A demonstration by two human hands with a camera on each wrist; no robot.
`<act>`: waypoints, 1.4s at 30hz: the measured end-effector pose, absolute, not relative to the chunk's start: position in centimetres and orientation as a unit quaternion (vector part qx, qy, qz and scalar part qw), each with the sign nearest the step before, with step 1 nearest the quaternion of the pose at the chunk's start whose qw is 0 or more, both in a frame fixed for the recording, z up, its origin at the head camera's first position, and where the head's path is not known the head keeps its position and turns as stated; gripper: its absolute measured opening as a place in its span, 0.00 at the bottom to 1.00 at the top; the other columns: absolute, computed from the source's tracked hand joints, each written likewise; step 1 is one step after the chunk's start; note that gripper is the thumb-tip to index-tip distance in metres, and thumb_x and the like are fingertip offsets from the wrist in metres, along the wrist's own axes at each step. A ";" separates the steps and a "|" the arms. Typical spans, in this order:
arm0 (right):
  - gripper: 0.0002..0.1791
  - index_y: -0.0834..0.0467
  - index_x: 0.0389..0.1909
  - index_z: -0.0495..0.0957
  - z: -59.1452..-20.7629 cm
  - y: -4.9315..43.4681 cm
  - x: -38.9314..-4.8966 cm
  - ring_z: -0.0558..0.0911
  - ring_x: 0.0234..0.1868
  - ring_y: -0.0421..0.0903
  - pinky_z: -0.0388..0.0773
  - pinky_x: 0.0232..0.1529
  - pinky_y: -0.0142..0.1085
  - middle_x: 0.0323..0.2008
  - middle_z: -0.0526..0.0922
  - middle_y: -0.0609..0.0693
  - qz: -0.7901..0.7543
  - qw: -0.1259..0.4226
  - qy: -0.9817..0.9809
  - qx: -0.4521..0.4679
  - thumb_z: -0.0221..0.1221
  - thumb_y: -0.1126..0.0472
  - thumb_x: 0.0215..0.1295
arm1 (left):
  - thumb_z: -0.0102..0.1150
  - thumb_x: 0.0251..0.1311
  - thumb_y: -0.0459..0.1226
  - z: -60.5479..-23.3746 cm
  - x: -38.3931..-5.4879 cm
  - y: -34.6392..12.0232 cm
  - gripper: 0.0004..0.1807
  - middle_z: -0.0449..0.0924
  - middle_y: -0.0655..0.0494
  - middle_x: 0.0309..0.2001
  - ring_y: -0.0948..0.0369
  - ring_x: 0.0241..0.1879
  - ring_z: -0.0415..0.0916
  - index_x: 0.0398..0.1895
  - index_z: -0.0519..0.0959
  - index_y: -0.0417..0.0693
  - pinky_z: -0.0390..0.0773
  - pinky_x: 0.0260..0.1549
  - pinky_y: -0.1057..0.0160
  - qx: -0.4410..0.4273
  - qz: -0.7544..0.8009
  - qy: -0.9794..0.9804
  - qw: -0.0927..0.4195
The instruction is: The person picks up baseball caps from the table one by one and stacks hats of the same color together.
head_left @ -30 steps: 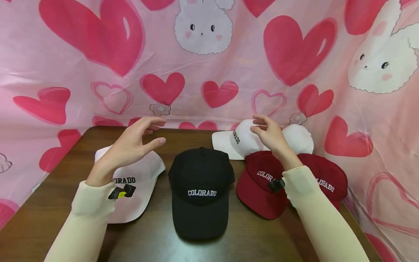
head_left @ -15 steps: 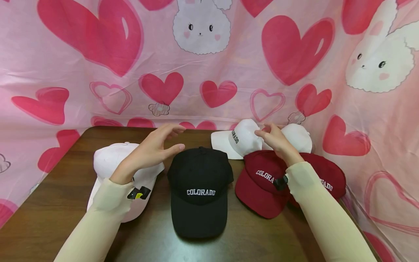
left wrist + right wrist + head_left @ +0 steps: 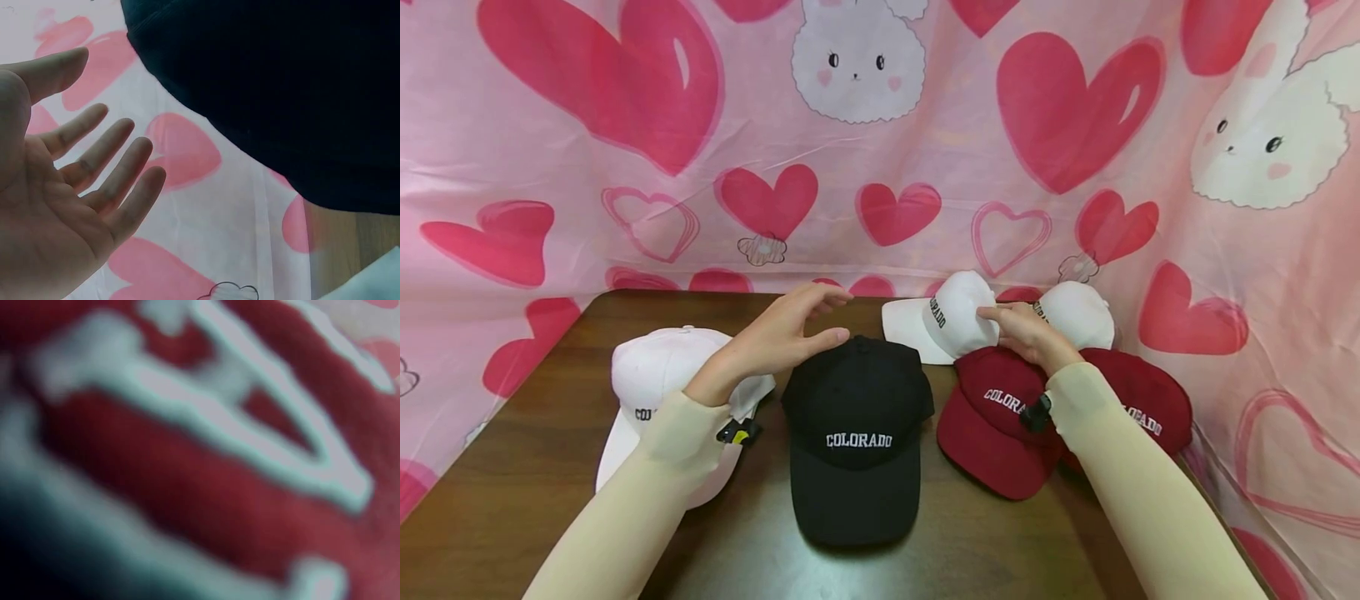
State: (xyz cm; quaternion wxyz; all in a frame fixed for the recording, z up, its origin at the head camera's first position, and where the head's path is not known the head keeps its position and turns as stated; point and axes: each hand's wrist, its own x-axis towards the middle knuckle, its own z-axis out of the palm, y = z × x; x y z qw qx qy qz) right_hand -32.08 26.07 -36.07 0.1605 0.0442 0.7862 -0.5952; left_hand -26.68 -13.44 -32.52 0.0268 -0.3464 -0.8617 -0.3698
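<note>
My left hand (image 3: 778,333) hovers between the left white cap (image 3: 662,362) and the black cap (image 3: 859,400), thumb and fingers spread apart. In the left wrist view the same hand (image 3: 81,187) has its palm showing and holds nothing, with the black cap's dark edge (image 3: 269,94) close by. My right hand (image 3: 1026,333) is at the top of the nearer red cap (image 3: 992,442), its thumb by the back white cap (image 3: 962,312). Its fingertips are partly hidden, so a grip cannot be made out. White stitched letters on red cloth (image 3: 206,506) fill the right wrist view, blurred.
A second red cap (image 3: 1150,387) lies right of the first, partly behind my right arm. Another white cap (image 3: 1078,312) stands behind it. The brown wooden table (image 3: 722,550) meets a pink heart-patterned cloth (image 3: 910,158) at the back and sides.
My left hand has moved right, from over the left white cap toward the black cap. My right hand has lowered to the nearer red cap's top. The caps look unmoved.
</note>
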 end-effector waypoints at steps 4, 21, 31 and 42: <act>0.33 0.69 0.79 0.58 -36.8 26.2 -32.4 0.75 0.64 0.48 0.75 0.67 0.41 0.71 0.67 0.59 -0.612 0.169 0.771 0.055 0.53 0.55 0.83 | 0.71 0.67 0.43 -32.5 -26.9 -12.9 0.33 0.77 0.48 0.65 0.48 0.64 0.75 0.72 0.73 0.46 0.75 0.67 0.43 -0.351 -0.361 -0.864 0.023; 0.31 0.63 0.76 0.59 -35.8 25.3 -32.7 0.78 0.61 0.50 0.83 0.57 0.43 0.71 0.70 0.59 -0.645 0.049 0.761 0.036 0.59 0.61 0.79 | 0.70 0.69 0.44 -32.1 -27.3 -12.9 0.30 0.78 0.50 0.64 0.48 0.64 0.77 0.71 0.73 0.50 0.74 0.67 0.43 -0.341 -0.359 -0.869 0.018; 0.26 0.67 0.68 0.63 -32.3 24.9 -31.5 0.79 0.61 0.46 0.76 0.65 0.47 0.68 0.75 0.65 -0.618 -0.062 0.783 -0.033 0.61 0.65 0.77 | 0.69 0.70 0.44 -31.4 -27.7 -13.4 0.30 0.78 0.49 0.66 0.49 0.65 0.77 0.72 0.72 0.50 0.74 0.68 0.42 -0.335 -0.388 -0.858 0.015; 0.19 0.58 0.61 0.70 -26.5 23.8 -28.4 0.86 0.50 0.46 0.88 0.45 0.37 0.56 0.83 0.50 -0.717 -0.049 0.682 -0.135 0.63 0.68 0.74 | 0.66 0.73 0.40 -29.7 -28.7 -14.5 0.26 0.79 0.50 0.65 0.50 0.63 0.79 0.70 0.73 0.48 0.76 0.67 0.42 -0.297 -0.447 -0.844 0.023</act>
